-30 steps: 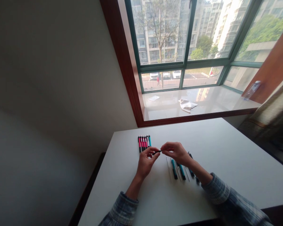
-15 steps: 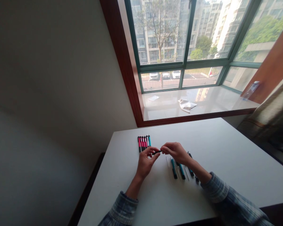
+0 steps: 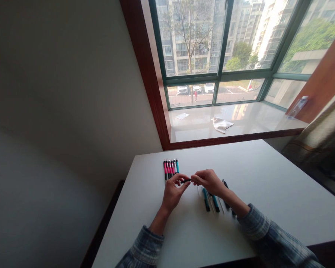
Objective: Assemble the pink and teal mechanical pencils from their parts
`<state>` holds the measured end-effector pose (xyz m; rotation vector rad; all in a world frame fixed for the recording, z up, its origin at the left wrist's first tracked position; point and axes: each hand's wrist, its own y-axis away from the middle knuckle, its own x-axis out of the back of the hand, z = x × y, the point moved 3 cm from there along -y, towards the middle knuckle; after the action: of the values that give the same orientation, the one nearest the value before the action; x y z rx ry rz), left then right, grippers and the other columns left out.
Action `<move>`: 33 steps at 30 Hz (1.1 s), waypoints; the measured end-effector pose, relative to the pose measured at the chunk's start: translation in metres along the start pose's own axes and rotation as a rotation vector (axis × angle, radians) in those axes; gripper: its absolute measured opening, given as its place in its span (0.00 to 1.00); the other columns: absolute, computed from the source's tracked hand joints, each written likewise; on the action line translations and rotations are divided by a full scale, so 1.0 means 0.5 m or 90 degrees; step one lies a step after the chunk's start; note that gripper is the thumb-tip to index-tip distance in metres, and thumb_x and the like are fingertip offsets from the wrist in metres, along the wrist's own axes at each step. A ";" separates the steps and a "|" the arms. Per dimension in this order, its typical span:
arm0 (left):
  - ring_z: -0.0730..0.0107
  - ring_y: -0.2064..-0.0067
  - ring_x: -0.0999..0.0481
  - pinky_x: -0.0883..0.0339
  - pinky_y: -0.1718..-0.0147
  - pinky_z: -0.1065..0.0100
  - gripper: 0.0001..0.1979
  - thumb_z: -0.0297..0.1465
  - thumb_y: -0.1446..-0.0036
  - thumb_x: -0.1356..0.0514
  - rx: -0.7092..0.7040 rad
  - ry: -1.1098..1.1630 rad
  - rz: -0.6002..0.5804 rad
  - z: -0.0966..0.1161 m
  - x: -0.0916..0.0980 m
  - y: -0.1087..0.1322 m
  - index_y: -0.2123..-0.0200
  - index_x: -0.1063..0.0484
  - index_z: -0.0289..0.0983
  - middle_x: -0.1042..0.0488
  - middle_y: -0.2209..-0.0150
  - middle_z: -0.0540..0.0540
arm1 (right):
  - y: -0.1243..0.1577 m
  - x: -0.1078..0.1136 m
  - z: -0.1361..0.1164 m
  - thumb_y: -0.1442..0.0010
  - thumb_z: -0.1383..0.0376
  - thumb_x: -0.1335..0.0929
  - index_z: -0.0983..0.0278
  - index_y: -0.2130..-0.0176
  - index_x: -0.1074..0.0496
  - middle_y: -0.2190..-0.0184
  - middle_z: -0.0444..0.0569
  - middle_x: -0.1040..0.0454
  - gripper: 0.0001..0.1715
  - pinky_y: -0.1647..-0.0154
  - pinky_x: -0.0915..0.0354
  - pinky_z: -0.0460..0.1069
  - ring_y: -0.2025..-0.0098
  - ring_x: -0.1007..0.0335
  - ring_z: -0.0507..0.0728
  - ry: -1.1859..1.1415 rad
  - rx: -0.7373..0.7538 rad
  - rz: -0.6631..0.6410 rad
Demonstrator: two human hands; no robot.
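My left hand [image 3: 172, 194] pinches a short black pen part [image 3: 185, 181] between thumb and fingertips, above the white table [image 3: 181, 234]. Right at the part's far end are the fingertips of my right hand [image 3: 210, 181], closed in a pinch; whatever they hold is hidden by the fingers. Beyond my left hand lies a row of assembled click pens [image 3: 169, 169], mostly pink-red, with a white one and a teal one at the right. Under my right wrist are loose teal and black pen barrels [image 3: 206, 200], thin pale refills [image 3: 221, 205] and dark pen parts [image 3: 226, 185], partly covered by the arm.
A windowsill [image 3: 195, 130] behind the table bears a crumpled white cloth [image 3: 222, 125], a flat paper [image 3: 182, 116] and a clear bottle [image 3: 298, 107]. A bare wall [image 3: 72, 111] rises on the left, and a curtain [image 3: 309, 137] hangs at the right.
A small gap now seems to show between the black pen part and my right fingertips, which have shifted slightly right. My left hand has hardly moved.
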<state>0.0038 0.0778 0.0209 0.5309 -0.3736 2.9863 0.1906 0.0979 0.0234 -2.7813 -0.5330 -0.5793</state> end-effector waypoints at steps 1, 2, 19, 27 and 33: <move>0.61 0.61 0.22 0.33 0.62 0.63 0.08 0.37 0.43 0.32 -0.003 -0.005 -0.001 0.000 0.000 0.000 0.62 0.20 0.40 0.18 0.60 0.45 | 0.000 0.000 0.000 0.30 0.49 0.36 0.64 0.69 0.20 0.74 0.48 0.19 0.28 0.67 0.32 0.48 0.71 0.23 0.55 0.008 -0.002 -0.003; 0.61 0.61 0.23 0.33 0.62 0.63 0.08 0.37 0.43 0.32 -0.005 -0.008 -0.001 0.000 0.000 0.000 0.63 0.20 0.40 0.18 0.60 0.45 | 0.001 0.001 -0.001 0.29 0.48 0.37 0.64 0.69 0.20 0.74 0.48 0.19 0.29 0.67 0.32 0.48 0.71 0.23 0.55 0.012 -0.003 -0.004; 0.62 0.62 0.23 0.34 0.63 0.64 0.09 0.39 0.44 0.31 -0.003 -0.005 -0.007 0.003 0.001 -0.001 0.64 0.18 0.40 0.18 0.63 0.45 | 0.008 0.003 -0.014 0.33 0.49 0.32 0.63 0.61 0.22 0.72 0.46 0.21 0.20 0.70 0.37 0.46 0.72 0.28 0.53 0.109 0.067 -0.013; 0.62 0.61 0.23 0.35 0.60 0.63 0.08 0.37 0.45 0.31 -0.002 0.006 -0.012 -0.003 0.004 -0.002 0.64 0.18 0.40 0.17 0.63 0.46 | 0.007 0.009 -0.015 0.34 0.52 0.31 0.62 0.57 0.22 0.66 0.47 0.20 0.17 0.66 0.33 0.47 0.69 0.27 0.54 0.094 0.086 0.011; 0.60 0.60 0.22 0.33 0.59 0.61 0.08 0.37 0.46 0.31 -0.003 0.006 -0.011 0.000 0.006 -0.003 0.64 0.18 0.40 0.18 0.63 0.45 | 0.008 0.008 -0.012 0.33 0.57 0.31 0.62 0.62 0.23 0.66 0.47 0.21 0.11 0.65 0.32 0.48 0.67 0.28 0.54 0.113 0.116 0.022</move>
<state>0.0010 0.0793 0.0224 0.5168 -0.3728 2.9694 0.1934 0.0936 0.0297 -2.5331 -0.4725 -0.7230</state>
